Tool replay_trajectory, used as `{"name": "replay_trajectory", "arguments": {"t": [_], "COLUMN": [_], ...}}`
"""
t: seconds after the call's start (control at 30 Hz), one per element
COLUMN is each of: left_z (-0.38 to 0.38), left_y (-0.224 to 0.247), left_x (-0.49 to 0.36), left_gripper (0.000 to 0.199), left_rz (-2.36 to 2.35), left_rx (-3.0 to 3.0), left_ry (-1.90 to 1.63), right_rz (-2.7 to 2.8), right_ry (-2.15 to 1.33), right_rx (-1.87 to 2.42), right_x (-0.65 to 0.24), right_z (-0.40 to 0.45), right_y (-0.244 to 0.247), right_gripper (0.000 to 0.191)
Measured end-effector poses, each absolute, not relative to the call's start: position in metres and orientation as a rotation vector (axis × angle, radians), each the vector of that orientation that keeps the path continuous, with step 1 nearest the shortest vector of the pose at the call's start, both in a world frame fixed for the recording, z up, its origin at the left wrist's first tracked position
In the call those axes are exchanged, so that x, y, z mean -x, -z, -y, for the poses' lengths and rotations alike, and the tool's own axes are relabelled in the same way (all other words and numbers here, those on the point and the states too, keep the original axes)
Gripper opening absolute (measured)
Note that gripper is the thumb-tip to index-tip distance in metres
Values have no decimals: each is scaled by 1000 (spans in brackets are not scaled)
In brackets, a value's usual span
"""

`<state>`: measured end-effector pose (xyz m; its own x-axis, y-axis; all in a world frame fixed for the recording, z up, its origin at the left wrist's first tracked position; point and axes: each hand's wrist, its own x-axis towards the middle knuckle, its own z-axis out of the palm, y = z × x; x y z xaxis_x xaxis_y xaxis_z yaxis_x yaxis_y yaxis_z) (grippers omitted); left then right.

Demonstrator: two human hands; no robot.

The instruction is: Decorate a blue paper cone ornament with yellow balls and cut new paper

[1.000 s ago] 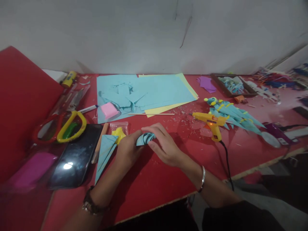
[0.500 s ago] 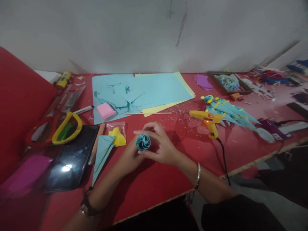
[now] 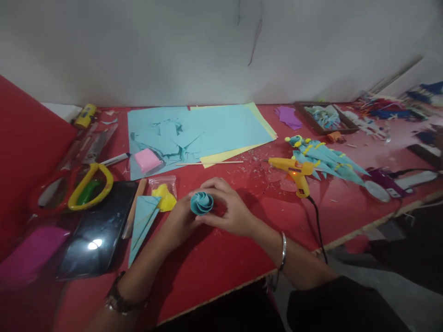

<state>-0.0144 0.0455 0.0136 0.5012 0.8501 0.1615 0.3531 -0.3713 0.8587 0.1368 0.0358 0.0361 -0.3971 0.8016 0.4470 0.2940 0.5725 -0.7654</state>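
Observation:
Both hands hold a rolled blue paper piece (image 3: 201, 203) above the red table, its round end of swirled, overlapping folds turned up toward me. My left hand (image 3: 180, 222) is closed round it from the left and below, with its fingers partly hidden behind the paper. From the right, my right hand (image 3: 231, 208) curves its thumb and fingers about the rim. Left of my left hand lies a folded blue paper triangle (image 3: 142, 223), close to a small clear bag (image 3: 166, 194) with yellow material in it.
A yellow glue gun (image 3: 296, 173), its light lit, lies right beside several blue paper cones (image 3: 328, 157). Blue sheets (image 3: 228, 129) and a thin stick (image 3: 209, 163) lie behind. Leftward are a dark phone (image 3: 98, 230), yellow-handled scissors (image 3: 107, 191) and a pink block (image 3: 148, 160).
The swirled end of the blue paper has tipped, so its folds now cover the hollow centre seen before. Both hands keep their hold. The whole view has shifted slightly.

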Motion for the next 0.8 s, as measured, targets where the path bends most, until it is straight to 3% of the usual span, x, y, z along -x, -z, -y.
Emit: {"name": "replay_trajectory", "arguments": {"t": [0.3,0.53,0.8], "left_z": [-43,-46,-44], "left_y": [-22,-27,-36], "left_x": [16,25,27], "left_gripper": [16,35,23], "left_rz": [-1092,-1088,-959], "left_rx": [-2092,-2090,-2640], "left_ry": [-708,-1456,-1524], "right_rz": [1770,1911,1934], "right_ry": [-836,-757,-755], "right_rx": [1011,996,995], "right_x": [-140,-142,-141], "right_z": [-38,-41,-42], "right_y": [-29,-25,-22], "right_gripper": [15,19,25]}}
